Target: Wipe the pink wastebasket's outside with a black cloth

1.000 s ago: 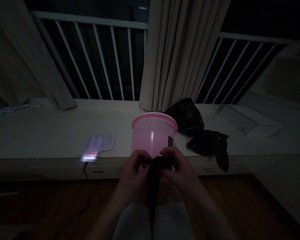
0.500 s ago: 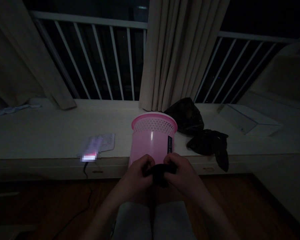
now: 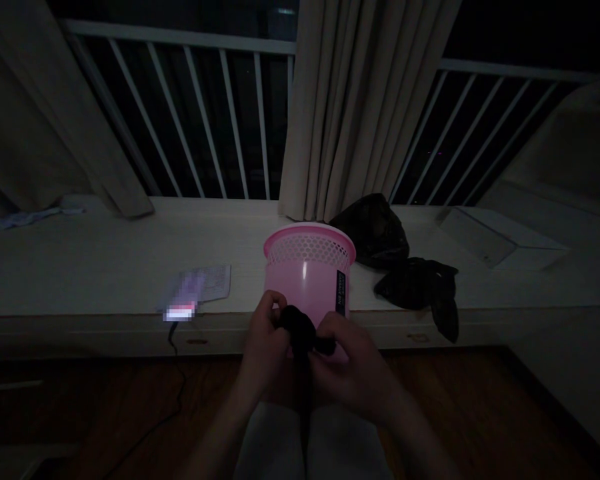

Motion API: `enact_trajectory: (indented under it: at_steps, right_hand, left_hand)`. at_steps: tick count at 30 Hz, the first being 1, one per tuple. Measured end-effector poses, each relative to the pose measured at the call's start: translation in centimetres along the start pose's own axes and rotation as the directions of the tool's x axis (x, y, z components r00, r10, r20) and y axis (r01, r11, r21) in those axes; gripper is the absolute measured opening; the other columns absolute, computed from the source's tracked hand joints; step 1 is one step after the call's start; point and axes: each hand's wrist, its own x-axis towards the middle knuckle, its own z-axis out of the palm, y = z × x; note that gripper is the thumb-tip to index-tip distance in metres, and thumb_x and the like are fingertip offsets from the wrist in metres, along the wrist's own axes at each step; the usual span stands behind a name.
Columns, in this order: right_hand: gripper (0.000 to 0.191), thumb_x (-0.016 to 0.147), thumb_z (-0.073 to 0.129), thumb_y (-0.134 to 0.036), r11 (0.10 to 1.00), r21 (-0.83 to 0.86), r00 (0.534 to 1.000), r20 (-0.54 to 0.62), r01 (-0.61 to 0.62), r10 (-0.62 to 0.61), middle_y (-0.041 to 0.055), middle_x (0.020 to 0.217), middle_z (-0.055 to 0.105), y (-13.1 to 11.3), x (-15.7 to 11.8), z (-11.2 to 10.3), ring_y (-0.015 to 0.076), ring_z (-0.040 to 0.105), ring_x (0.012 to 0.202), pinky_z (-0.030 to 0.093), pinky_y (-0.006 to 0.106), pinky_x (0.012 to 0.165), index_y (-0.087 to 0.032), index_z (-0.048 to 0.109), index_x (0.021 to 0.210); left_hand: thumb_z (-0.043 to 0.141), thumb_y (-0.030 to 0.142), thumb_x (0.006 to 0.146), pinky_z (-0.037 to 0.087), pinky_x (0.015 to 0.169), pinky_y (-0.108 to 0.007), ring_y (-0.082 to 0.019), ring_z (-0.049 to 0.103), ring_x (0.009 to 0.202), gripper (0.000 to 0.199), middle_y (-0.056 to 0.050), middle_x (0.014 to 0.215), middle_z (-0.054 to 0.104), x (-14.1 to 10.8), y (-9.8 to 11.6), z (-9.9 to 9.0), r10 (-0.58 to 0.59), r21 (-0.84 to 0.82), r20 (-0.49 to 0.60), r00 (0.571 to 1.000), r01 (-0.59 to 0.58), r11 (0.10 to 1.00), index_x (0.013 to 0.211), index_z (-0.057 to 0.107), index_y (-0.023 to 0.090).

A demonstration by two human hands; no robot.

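Pinching grip of left hand and right hand on black material near pink bin

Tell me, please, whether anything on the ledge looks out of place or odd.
Crumpled black plastic looks askew: its end droops over the front edge of the ledge, right of the pink bin. A pixelated patch left of the bin also looks odd, its blocks hiding what lies there.

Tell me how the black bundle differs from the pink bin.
The black bundle looks soft and bunched; the pink bin looks stiff and round-rimmed. The bundle is smaller than the bin. The left hand and right hand hold the bundle, while the bin shows beyond them.
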Motion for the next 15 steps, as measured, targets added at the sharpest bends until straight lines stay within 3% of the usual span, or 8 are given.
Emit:
enact_trajectory:
  at_steps: [3,6,9,11,15]
  right_hand:
    - [0.016,0.066,0.049,-0.008,0.986,-0.163,0.98,-0.198,-0.041,0.009,-0.005,0.062,0.045,1.3,0.4,0.3,0.0111,0.042,0.057,0.03,0.023,0.054,-0.022,0.043,0.066]
    - [0.02,0.061,0.047,-0.011,0.964,-0.195,0.89,-0.45,-0.18,0.075,-0.0077,0.052,0.033,2.4,0.9,0.6,0.01,0.032,0.049,0.023,0.023,0.047,-0.023,0.031,0.059]
    - [0.023,0.058,0.042,-0.01,0.952,-0.186,0.806,-0.585,-0.245,0.093,-0.008,0.051,0.026,2.9,1.1,0.9,0.0101,0.027,0.047,0.019,0.024,0.046,-0.024,0.024,0.058]
    - [0.023,0.057,0.041,-0.008,0.959,-0.195,0.81,-0.584,-0.206,0.055,-0.0075,0.053,0.028,2.9,0.8,1.4,0.0105,0.028,0.049,0.021,0.024,0.047,-0.024,0.025,0.059]
    - [0.024,0.064,0.049,-0.007,0.981,-0.182,0.897,-0.441,-0.067,-0.021,-0.0052,0.064,0.039,2.7,-0.3,2.7,0.012,0.039,0.06,0.03,0.024,0.055,-0.023,0.032,0.065]
  left_hand:
    - [0.048,0.02,0.054,0.029,0.04,-0.016,-0.009,0.043,0.043,0.023,0.011,0.048,0.045,-0.5,0.0,0.4,-0.035,-0.007,-0.022,0.999,0.035,0.999,0.076,0.042,0.023]
    - [0.053,0.024,0.063,0.035,0.043,-0.017,-0.011,0.049,0.044,0.023,0.01,0.05,0.05,-1.5,-0.5,1.3,-0.078,0.0,0.003,0.997,0.078,0.997,0.082,0.04,0.023]
    - [0.056,0.02,0.065,0.035,0.045,-0.018,-0.012,0.054,0.049,0.026,0.009,0.056,0.056,-2.3,-1.5,1.9,-0.067,0.089,0.013,0.998,0.065,0.994,0.086,0.041,0.024]
    - [0.054,0.015,0.063,0.033,0.045,-0.018,-0.011,0.053,0.05,0.029,0.008,0.058,0.056,-2.1,-2.0,1.9,-0.027,0.133,-0.01,1.0,0.028,0.991,0.088,0.042,0.024]
    - [0.048,0.008,0.054,0.034,0.048,-0.019,-0.01,0.049,0.054,0.037,0.007,0.065,0.052,-0.7,-1.9,1.4,0.095,0.138,-0.142,0.985,-0.075,0.988,0.088,0.044,0.023]
